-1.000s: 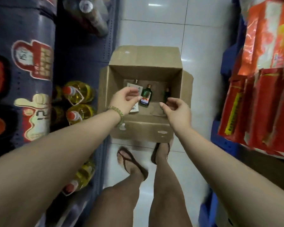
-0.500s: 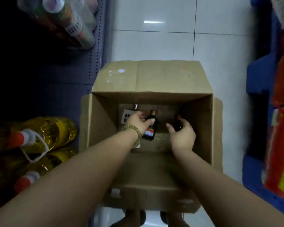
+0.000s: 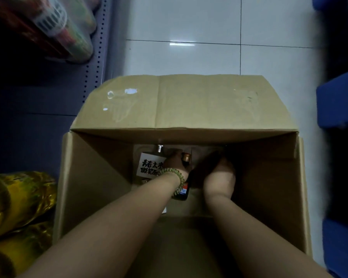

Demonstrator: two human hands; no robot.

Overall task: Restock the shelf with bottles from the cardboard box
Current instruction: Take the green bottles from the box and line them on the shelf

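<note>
The open cardboard box (image 3: pixel 100 177) stands on the white tile floor, and both my arms reach down to its bottom. My left hand (image 3: pixel 174 163), a beaded band on its wrist, grips a small dark bottle with a copper cap (image 3: pixel 186 157) near the neck. A clear bottle with a white label (image 3: pixel 150 165) lies just left of it. My right hand (image 3: pixel 219 174) curls down over a second dark bottle (image 3: pixel 201 171), which shows only as a dark shape under the fingers; the fingers themselves are hidden in shadow.
A dark shelf unit runs along the left, with yellow oil bottles (image 3: pixel 18 199) low down and clear plastic bottles (image 3: pixel 68 31) further along. A blue shelf base (image 3: pixel 340 101) lines the right side. The box's far flap (image 3: pixel 189 101) folds outward over the floor.
The view has dropped closer to the box. Both hands have gone from above the box to its bottom, and each has closed on a dark bottle.
</note>
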